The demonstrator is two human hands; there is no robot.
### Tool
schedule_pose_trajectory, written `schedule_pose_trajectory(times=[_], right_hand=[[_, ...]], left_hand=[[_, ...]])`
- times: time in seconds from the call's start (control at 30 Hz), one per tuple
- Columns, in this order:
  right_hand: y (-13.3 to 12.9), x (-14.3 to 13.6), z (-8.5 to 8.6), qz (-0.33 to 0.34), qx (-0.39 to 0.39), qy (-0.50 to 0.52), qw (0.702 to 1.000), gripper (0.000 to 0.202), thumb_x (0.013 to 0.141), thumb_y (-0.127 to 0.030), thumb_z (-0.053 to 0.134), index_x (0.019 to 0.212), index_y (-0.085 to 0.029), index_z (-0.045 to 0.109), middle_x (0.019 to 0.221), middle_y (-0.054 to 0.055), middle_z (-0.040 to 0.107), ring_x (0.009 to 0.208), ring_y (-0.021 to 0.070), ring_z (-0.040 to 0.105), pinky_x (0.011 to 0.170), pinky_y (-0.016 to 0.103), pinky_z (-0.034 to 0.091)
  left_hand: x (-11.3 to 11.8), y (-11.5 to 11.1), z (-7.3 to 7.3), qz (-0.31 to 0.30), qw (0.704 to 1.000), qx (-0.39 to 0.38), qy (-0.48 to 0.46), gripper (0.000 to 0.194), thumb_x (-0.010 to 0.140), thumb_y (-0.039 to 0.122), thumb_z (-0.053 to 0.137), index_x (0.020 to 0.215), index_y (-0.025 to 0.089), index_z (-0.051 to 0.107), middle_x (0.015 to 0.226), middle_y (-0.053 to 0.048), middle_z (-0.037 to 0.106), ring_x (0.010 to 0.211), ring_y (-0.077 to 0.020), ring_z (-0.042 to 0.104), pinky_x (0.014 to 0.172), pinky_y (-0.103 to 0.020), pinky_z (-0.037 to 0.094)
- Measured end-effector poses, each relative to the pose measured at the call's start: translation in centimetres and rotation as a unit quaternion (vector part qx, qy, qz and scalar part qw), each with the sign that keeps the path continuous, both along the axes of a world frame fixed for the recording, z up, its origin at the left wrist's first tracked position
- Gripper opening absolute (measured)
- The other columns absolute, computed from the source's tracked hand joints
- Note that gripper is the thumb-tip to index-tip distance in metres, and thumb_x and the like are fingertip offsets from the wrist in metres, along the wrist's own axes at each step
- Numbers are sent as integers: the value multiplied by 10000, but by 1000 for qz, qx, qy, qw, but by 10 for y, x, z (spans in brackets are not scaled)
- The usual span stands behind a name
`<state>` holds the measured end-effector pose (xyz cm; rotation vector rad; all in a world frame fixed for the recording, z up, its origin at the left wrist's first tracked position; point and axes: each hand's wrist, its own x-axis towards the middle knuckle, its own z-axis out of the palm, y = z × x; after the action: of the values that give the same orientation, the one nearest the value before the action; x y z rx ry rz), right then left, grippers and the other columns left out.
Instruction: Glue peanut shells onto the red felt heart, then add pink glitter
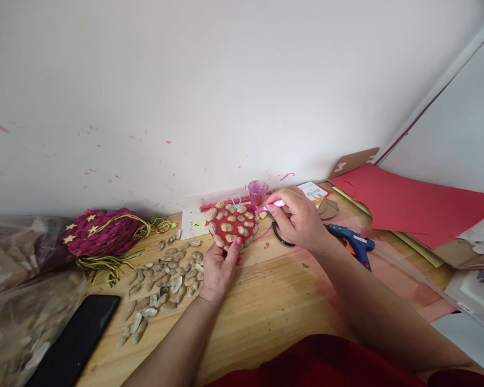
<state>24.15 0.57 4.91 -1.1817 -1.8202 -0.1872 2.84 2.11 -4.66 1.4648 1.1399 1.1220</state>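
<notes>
My left hand (pixel 222 269) is closed on the near edge of a round red disc (pixel 234 230) covered with peanut shells, thumb on top. In my right hand (pixel 293 217) is a slim brush or pen (pixel 275 205) with a white and pink body, pinched between the fingers. Its tip is at the disc's upper right edge, where a peanut shell looks magenta. Just behind the disc stands a small clear cup (pixel 257 191) stained with pink paint. Loose peanut shells (pixel 169 274) lie to the left of my left hand.
Magenta peanut-shell pieces with yellow stars and cords (pixel 105 231) lie at the left, beside plastic bags (pixel 20 322) and a black phone (pixel 78 338). Rightward are a blue glue gun (pixel 357 244), black-handled scissors (pixel 281 236) and red card sheets (pixel 419 199). A paint-spattered wall (pixel 210 107) rises behind.
</notes>
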Motion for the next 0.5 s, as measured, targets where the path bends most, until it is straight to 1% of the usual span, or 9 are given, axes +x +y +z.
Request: schedule_pose_trajectory(times=[0.13,0.23,0.33,0.5], right_hand=[[-1,-1,1,8,-5,6,1000,67,981,-224,570,930,-226,613,884,35,705,870,209,607,831,359,456],[0,-1,1,23,-21,-3,1000,64,971,-207,575,922,-221,613,861,30,690,851,203,599,810,350,449],[0,-1,1,34,-30,-6,999,62,963,-190,577,919,-215,613,844,26,681,843,198,593,799,340,446],[1,-1,0,42,-24,10,999,54,967,-198,583,939,-215,625,876,30,700,854,194,597,814,338,449]], left_hand=[[1,0,0,0,1000,-11,-13,454,857,566,666,627,188,568,560,-14,602,519,-126,506,547,-253,411],[3,0,0,3,997,-49,-55,459,826,602,691,673,183,583,558,-7,602,495,-123,506,508,-248,408],[3,1,1,5,992,-80,-99,482,784,631,720,679,177,593,554,-9,606,482,-122,511,483,-245,411],[4,2,5,0,988,-95,-120,504,754,640,744,660,171,587,535,-6,598,462,-113,510,464,-238,407]])
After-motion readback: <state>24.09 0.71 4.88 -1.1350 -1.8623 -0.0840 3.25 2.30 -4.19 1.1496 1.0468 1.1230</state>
